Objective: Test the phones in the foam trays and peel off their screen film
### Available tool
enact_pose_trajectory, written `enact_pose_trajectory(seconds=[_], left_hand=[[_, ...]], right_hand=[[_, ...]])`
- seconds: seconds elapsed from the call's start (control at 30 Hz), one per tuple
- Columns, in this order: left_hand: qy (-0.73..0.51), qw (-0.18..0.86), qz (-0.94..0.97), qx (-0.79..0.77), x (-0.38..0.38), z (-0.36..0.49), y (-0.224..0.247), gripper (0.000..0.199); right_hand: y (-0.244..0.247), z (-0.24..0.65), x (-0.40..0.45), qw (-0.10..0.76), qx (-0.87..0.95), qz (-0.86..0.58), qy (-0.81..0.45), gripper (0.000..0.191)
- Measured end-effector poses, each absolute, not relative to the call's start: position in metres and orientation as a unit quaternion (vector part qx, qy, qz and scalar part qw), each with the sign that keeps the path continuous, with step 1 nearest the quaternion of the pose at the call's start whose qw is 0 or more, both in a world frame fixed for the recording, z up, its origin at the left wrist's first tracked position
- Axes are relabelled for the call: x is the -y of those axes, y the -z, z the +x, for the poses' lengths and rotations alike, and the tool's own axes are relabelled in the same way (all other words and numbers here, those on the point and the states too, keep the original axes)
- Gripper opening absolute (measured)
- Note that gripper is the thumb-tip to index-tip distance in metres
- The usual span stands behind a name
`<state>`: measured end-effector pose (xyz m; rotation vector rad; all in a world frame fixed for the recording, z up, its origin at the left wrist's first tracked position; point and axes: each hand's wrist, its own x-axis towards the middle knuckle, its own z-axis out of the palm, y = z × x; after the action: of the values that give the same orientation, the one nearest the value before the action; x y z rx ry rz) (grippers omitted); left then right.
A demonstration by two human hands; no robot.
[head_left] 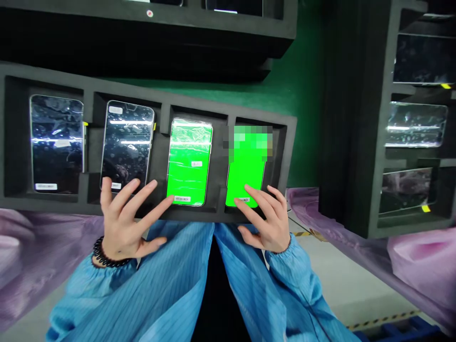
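A black foam tray [220,175] holds several phones in a row. On the left lie a dark phone [59,161] and another dark phone [130,137] with small labels. Further right, a phone with a bright green screen [188,178] lies beside a second green-screen phone [245,171], its top pixelated. My left hand [130,221] has its fingers spread over the tray's near edge, index fingertip at the first green phone's lower left corner. My right hand [267,221] is spread too, fingertips on the lower part of the second green phone.
Behind the tray stands a stack of black foam trays [213,26] with phones partly in view. Another tall black tray stack [374,190] with several phones is at the right. A green work surface [302,95] shows between them; pink-purple cloth [423,259] hangs at both sides.
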<state>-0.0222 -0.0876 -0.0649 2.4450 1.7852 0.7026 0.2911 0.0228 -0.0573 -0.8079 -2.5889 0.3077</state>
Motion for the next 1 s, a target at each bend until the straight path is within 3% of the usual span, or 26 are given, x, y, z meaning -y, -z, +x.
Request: enact_pose_trajectory(seconds=[0.23,0.33,0.5,0.7,1.0], left_hand=[[-0.192,0.01,0.797,-0.572,0.091,-0.024,0.067,0.07],[-0.219,0.005,0.783,-0.582,0.092,-0.025,0.069,0.074],[-0.187,-0.011,0.791,-0.582,0.094,-0.027,0.071,0.068],[-0.24,0.007,0.763,-0.6,0.095,-0.026,0.073,0.067],[-0.232,0.038,0.755,-0.612,0.086,-0.019,0.059,0.064]], right_hand=[[0.058,0.29,-0.025,0.195,0.932,-0.291,-0.091,0.037],[0.059,0.291,-0.024,0.232,0.925,-0.284,-0.1,0.041],[0.06,0.293,-0.023,0.198,0.931,-0.287,-0.108,0.042],[0.064,0.293,-0.023,0.26,0.913,-0.285,-0.133,0.06],[0.051,0.297,-0.032,0.242,0.893,-0.331,-0.183,0.055]])
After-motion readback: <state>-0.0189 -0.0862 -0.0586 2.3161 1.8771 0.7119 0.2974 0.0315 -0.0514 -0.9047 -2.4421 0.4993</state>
